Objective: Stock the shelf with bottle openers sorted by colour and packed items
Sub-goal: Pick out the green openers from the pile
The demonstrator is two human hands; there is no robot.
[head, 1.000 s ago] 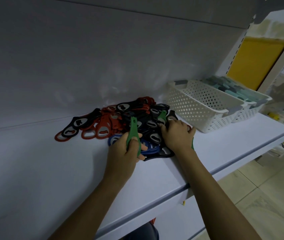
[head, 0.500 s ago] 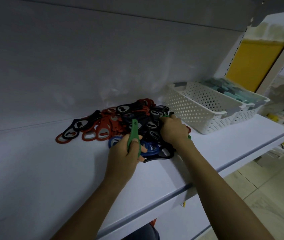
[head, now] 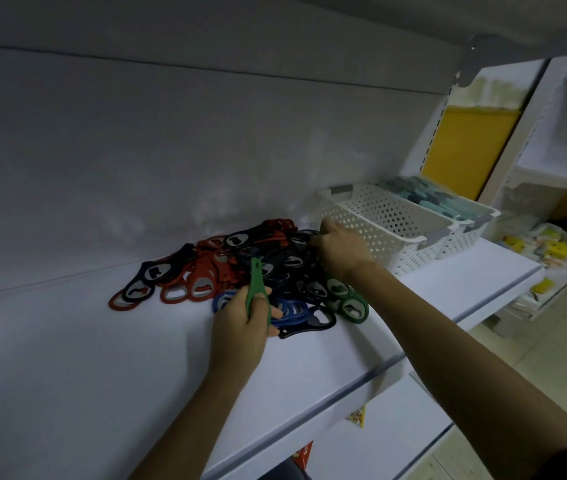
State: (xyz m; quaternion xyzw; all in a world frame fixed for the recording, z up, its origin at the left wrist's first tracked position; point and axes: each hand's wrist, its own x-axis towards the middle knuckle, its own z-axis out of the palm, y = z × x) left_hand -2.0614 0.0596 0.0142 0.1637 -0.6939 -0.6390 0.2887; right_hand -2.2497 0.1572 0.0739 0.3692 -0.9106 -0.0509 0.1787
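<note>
Two bare hands work at a mixed pile of bottle openers (head: 258, 268) on the white shelf (head: 102, 358). Nearest, the left hand (head: 240, 327) clamps a green opener (head: 256, 292) upright. Beyond, the right hand (head: 339, 245) reaches into the pile's far side beside a white perforated basket (head: 389, 223); its fingertips are hidden, grip unclear.

red, black, blue, green openers (head: 275, 271); white perforated baskets (head: 389, 230).

White shelf (head: 67, 375): heap of bottle openers (head: 240, 268) mid-board; two perforated baskets (head: 396, 226) at right.
</note>
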